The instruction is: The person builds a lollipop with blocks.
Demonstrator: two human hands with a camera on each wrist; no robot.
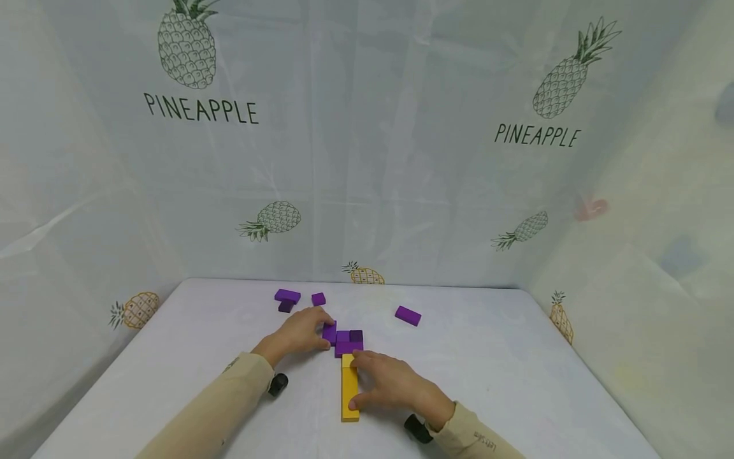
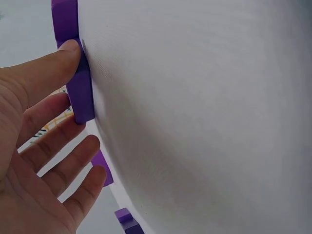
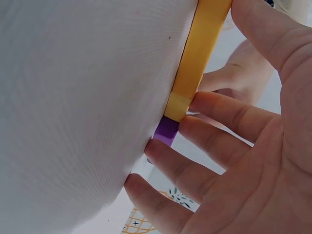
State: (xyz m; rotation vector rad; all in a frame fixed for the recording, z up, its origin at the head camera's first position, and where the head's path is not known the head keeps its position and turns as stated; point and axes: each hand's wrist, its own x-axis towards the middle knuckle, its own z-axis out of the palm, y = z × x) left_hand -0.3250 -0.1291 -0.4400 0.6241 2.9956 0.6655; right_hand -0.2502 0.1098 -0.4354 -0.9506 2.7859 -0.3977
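Note:
My left hand (image 1: 299, 330) holds an upright-lying purple block (image 1: 329, 333) between thumb and fingers, at the left side of a small purple group. In the left wrist view the thumb lies on that block (image 2: 80, 97), and the other fingers spread past its end. The group has a purple bar (image 1: 348, 349) in front and two smaller blocks (image 1: 343, 336) behind it. Nearer to me, a yellow strip (image 1: 350, 392) runs up to the bar, with a seam close to its far end. My right hand (image 1: 392, 382) touches the strip's right side with thumb and fingertips, fingers extended.
Behind my left hand lie a purple bar (image 1: 287, 296) with a dark purple block (image 1: 285, 306) and a small purple block (image 1: 318, 299). Another purple bar (image 1: 408, 315) lies at the back right. A pineapple-print curtain (image 1: 367, 159) hangs around the white table (image 1: 487, 370).

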